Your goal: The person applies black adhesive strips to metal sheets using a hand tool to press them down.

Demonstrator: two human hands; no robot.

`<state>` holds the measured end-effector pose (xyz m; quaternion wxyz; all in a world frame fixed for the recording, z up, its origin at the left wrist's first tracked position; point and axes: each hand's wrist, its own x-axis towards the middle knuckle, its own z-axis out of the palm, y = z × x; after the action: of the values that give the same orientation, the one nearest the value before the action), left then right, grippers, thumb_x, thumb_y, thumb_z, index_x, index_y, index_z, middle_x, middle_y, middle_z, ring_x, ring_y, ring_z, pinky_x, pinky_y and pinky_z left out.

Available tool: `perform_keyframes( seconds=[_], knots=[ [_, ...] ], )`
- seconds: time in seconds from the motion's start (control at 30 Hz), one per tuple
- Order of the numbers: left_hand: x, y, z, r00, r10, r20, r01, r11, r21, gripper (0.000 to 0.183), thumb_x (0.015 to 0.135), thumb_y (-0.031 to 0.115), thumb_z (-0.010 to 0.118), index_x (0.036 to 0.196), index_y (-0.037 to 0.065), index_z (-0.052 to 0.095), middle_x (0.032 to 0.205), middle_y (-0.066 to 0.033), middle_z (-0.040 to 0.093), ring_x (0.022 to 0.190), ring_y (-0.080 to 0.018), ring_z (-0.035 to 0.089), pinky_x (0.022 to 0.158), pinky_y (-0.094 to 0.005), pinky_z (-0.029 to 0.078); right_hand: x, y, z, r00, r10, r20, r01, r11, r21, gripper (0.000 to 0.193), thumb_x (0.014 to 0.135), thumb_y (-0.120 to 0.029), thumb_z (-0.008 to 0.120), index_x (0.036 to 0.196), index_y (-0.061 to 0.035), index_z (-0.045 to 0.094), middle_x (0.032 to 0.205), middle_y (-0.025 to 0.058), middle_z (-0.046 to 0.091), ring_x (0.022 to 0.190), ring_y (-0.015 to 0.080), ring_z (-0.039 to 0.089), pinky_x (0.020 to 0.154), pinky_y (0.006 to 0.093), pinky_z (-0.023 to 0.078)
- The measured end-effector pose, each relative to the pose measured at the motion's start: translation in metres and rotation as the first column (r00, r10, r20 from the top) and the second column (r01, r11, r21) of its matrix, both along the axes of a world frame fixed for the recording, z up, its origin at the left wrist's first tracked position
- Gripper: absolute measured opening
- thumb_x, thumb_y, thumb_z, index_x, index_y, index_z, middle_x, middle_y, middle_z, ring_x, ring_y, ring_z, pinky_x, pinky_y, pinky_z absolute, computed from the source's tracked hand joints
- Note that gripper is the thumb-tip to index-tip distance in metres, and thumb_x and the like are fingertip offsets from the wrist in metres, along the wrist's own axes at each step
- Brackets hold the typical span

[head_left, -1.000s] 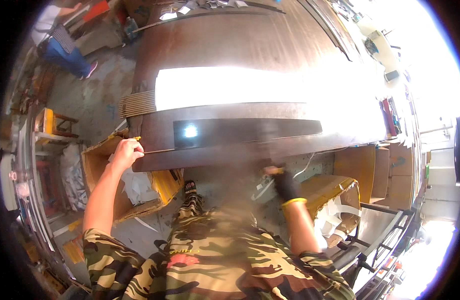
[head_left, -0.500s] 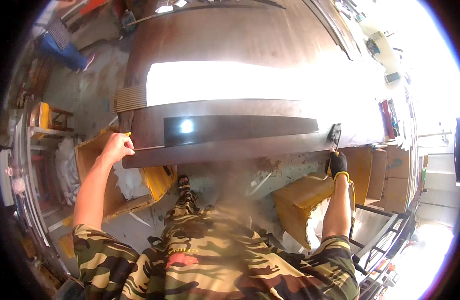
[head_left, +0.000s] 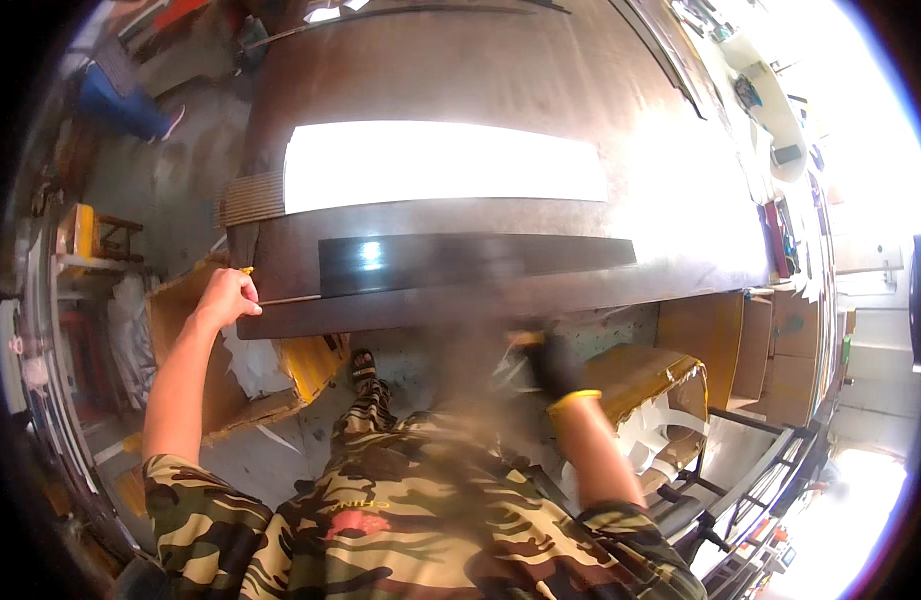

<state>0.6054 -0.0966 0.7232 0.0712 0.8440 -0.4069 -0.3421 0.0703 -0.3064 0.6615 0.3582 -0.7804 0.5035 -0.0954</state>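
A long glossy black strip (head_left: 460,262) lies along the near edge of a large brown-grey work table (head_left: 430,80). At the table's near left corner, my bare left hand (head_left: 226,297) is closed in a pinch. A small yellow bit shows above its fingers, and a thin pale line runs from the fingertips to the strip's left end. What the fingers grip is not clear. My right hand (head_left: 558,368), in a dark glove with a yellow cuff, hangs in front of the near edge. It is smeared by motion, so its fingers and anything in them cannot be read.
White sheets (head_left: 440,165) lie behind the black strip, beside a ribbed brown stack (head_left: 252,201). Below the table edge stand an open carton (head_left: 180,310) at left and a taped carton (head_left: 630,375) at right. Another person's blue-clad leg (head_left: 120,98) shows at far left.
My right hand has swung left and toward me, away from the table's right end. The black tool that was at its fingers is no longer distinguishable. My left hand keeps its pinch at the corner.
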Motion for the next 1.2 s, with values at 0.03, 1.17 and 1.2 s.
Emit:
perform_keyframes(
  seconds=[0.03, 1.17, 1.2],
  knots=[
    [-0.002, -0.001, 0.003, 1.0, 0.005, 0.0, -0.005, 1.0, 0.01, 0.018, 0.066, 0.0, 0.085, 0.076, -0.002, 0.07, 0.072, -0.012, 0.07, 0.061, -0.0186, 0.065, 0.056, -0.0354, 0.051, -0.055, -0.037, -0.004, 0.982, -0.188, 0.003, 0.188, 0.981, 0.046, 0.028, 0.096, -0.031, 0.063, 0.079, -0.0088, 0.059, 0.065, 0.0071, 0.059, 0.059, 0.0195, 0.059, 0.055, 0.0357, 0.047],
    [-0.015, 0.006, 0.002, 0.91, -0.266, 0.319, 0.349, 0.906, -0.239, 0.016, 0.065, 0.003, 0.081, 0.071, -0.001, 0.067, 0.074, -0.0148, 0.066, 0.072, -0.0327, 0.062, 0.068, -0.0399, 0.051, -0.157, -0.222, 0.058, 0.756, -0.438, -0.486, 0.164, 0.846, -0.507, 0.064, 0.09, -0.043, 0.068, 0.132, 0.0034, 0.051, 0.127, 0.03, 0.058, 0.122, 0.0408, 0.056, 0.104, 0.0488, 0.042],
    [-0.019, 0.011, 0.006, 0.898, -0.262, 0.355, 0.357, 0.904, -0.236, 0.008, 0.072, 0.004, 0.074, 0.077, 0.001, 0.067, 0.078, -0.0133, 0.065, 0.081, -0.0338, 0.061, 0.072, -0.0415, 0.05, -0.146, -0.218, 0.053, 0.797, -0.427, -0.427, 0.032, 0.736, -0.676, 0.072, 0.09, -0.043, 0.068, 0.138, 0.0046, 0.047, 0.137, 0.0307, 0.053, 0.13, 0.0416, 0.05, 0.109, 0.0492, 0.038]
  ],
)
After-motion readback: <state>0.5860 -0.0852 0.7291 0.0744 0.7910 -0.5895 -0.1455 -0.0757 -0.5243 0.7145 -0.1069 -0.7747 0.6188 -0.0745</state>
